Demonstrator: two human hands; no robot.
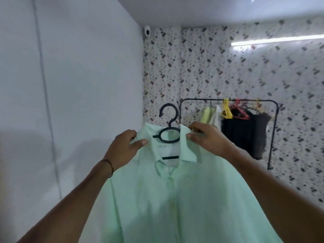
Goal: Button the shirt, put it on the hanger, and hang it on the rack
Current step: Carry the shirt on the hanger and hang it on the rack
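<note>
Shirt [175, 199] looked buttoned and already on the hanger [169, 120], held up with left grip [122, 146] and right grip [206, 137] each pinching the collar. Only hanging it on the rack [228, 99] further off seemed left.

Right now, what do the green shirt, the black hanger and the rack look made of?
The shirt looks like thin matte cloth, maybe cotton: it hangs in soft folds. The hanger seems smooth black plastic, with a thick moulded hook and ring. The rack is probably black painted metal: thin tube, bent corners.
</note>
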